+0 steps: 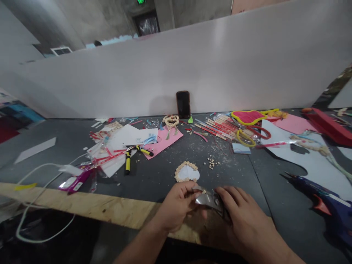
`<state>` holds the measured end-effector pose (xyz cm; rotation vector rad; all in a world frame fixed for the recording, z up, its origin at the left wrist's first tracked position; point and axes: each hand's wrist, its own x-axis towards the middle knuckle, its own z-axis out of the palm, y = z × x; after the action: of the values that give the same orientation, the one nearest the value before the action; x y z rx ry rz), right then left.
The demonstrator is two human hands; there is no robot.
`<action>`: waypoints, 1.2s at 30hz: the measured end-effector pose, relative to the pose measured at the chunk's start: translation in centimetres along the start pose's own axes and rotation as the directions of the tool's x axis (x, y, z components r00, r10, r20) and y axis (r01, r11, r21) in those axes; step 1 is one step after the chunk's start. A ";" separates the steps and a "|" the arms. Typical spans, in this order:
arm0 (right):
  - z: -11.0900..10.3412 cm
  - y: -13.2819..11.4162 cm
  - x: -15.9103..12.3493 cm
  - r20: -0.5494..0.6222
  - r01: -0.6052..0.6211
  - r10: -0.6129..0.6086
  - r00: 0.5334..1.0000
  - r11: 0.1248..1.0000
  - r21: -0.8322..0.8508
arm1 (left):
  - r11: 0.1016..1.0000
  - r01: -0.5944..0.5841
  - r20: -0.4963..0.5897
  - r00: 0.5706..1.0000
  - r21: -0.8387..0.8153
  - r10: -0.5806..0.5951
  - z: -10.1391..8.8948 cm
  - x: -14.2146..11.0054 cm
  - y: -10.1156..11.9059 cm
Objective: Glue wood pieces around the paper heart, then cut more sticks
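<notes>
My right hand (242, 209) is closed around a metal cutter (206, 200) with a broad, shiny jaw and dark handles mostly hidden by my palm. My left hand (180, 201) pinches a small beige piece (204, 191) at the cutter's jaws; most of the piece is covered by fingers and metal. Just beyond my left fingers, a white paper shape (188, 172) lies flat, its left and upper edge lined with beige bits. Several loose beige bits (212, 162) are scattered to its right.
A phone (183, 104) leans against the white partition (165, 69). A blue glue gun (321, 194) lies at right, a purple one (77, 179) with a white cord at left. Yellow-black pliers (128, 162), pink paper (165, 141), and wrapped chopsticks (220, 126) are further back.
</notes>
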<state>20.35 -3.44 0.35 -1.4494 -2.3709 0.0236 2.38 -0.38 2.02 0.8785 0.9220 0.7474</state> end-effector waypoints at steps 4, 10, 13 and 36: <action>0.0 0.1 -0.3 -0.005 0.022 -0.022 1.000 1.000 0.021 | 0.989 0.134 0.092 0.988 -0.058 -0.128 -0.4 0.0 0.1; -0.2 0.0 0.4 0.100 -0.039 0.035 0.994 0.998 0.041 | 0.992 0.092 0.060 0.994 -0.086 -0.087 -0.5 0.1 0.1; -0.4 -0.3 1.0 0.154 -0.109 0.104 0.983 0.994 0.024 | 0.997 -0.066 -0.073 0.995 0.050 0.070 -0.1 0.2 0.0; -0.1 -0.1 0.5 0.136 -0.093 0.096 0.986 0.995 -0.028 | 1.000 0.001 0.034 0.999 -0.022 0.000 0.1 0.7 -0.2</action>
<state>20.08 -3.04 0.60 -1.6173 -2.4145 0.1253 2.82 0.06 1.61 0.8694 0.8825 0.7391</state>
